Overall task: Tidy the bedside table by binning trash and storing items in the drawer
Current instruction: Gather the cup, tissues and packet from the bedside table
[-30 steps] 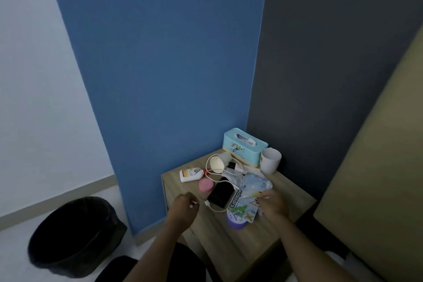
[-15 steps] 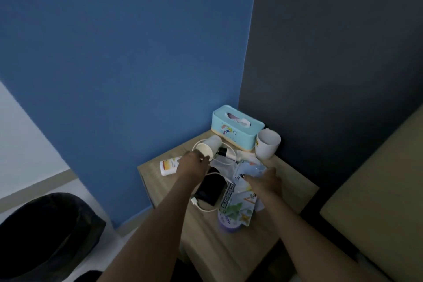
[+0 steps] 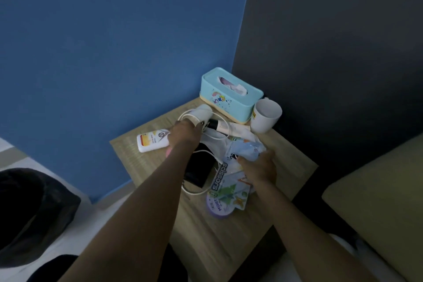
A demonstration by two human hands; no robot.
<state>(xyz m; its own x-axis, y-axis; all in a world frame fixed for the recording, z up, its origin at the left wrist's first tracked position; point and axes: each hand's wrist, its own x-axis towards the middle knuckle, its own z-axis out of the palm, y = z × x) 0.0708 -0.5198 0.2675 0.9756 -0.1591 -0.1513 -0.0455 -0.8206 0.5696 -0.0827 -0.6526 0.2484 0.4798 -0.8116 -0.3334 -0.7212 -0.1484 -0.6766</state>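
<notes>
Clutter covers the wooden bedside table, and 2 hands are in the middle of it. The left hand reaches far across and its fingers curl on a small paper cup that lies on its side, likely because a used cup is trash. A white cable loops around the cup, so the cup may snag when it lifts.

The right hand pinches a crinkly blue wrapper. It looks like trash too, so each hand may be picking up 1 piece at once.

Just under the right hand lies a scissors packet, and a purple round tub peeks out below that. Between the 2 arms sits a black phone. Just left of the left hand lies a white bottle. Past the left hand stand a blue tissue box and a white mug.

The black bin waits on the floor, well off to the left of the left arm. I cannot see the drawer.
</notes>
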